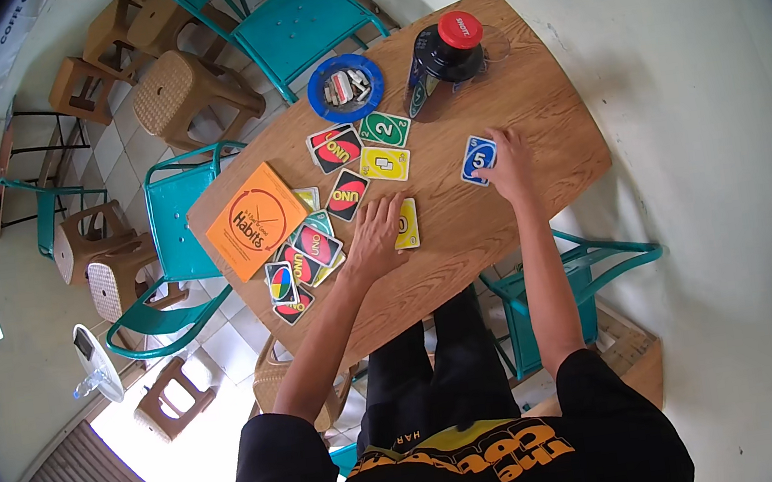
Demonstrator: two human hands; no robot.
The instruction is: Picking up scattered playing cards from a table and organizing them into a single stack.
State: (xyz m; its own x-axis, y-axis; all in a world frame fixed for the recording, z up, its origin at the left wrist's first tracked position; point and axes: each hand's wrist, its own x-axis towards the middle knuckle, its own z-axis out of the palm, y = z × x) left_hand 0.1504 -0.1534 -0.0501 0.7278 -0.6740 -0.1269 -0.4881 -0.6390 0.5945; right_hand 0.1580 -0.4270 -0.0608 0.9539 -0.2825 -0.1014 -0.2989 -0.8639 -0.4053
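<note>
My right hand (512, 168) grips a blue playing card (477, 161) at its right edge, thumb and fingers on either side, at or just above the tabletop. My left hand (378, 238) lies flat with its fingers stretched out. It partly covers a yellow card (411, 222), whose right part shows. Beyond it are a black-backed card with a red oval (347, 194), another yellow card (385, 164), a green card (385, 130) and a small overlapping pile of black-backed cards (336, 148). More cards (317, 246) lie scattered left of my left hand.
The wooden table (533, 95) holds an orange book (257, 221), a blue ashtray (320, 94) with small white and reddish pieces, and a black jar with a red lid (460, 29). Teal metal chairs (304, 25) and brown plastic stools (191, 96) surround it. A pale wall (706, 150) rises at right.
</note>
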